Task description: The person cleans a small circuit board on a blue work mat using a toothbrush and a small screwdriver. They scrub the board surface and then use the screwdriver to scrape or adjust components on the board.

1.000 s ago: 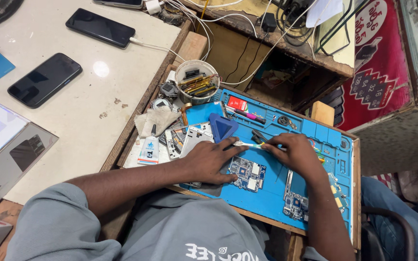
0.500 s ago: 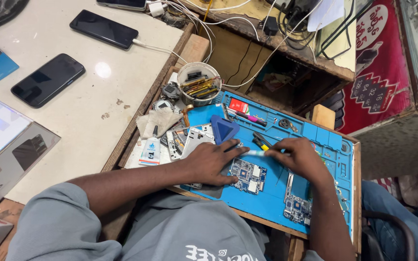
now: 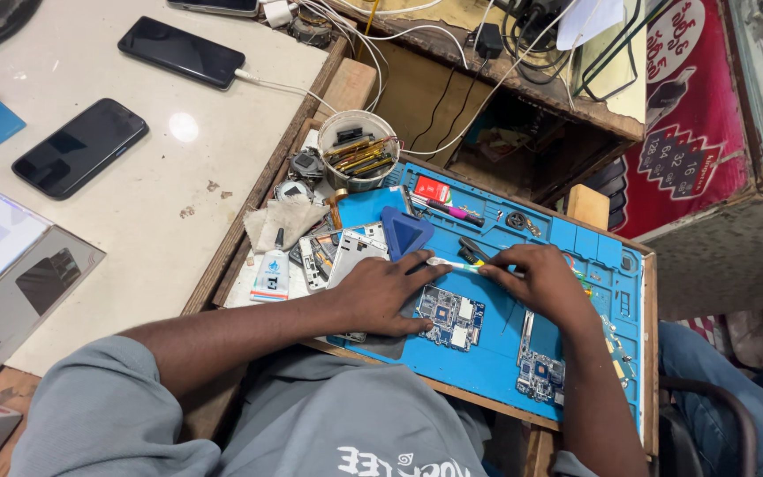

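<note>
Two bare hands work over a blue mat (image 3: pixel 487 353). The left hand (image 3: pixel 381 296) lies flat with fingers loosely spread beside a small circuit board (image 3: pixel 450 316), pressing its edge. The right hand (image 3: pixel 540 283) pinches a thin white-and-green tool (image 3: pixel 452 263) between closed fingertips, its tip pointing to nine o'clock. At twelve o'clock sits a white cup of tools (image 3: pixel 359 150); at ten o'clock, two dark phones (image 3: pixel 81 146) on a pale counter (image 3: pixel 196 168). A second board (image 3: pixel 536 371) lies at five o'clock, partly hidden by the right forearm. Small parts on the mat are too tiny to identify.
</note>
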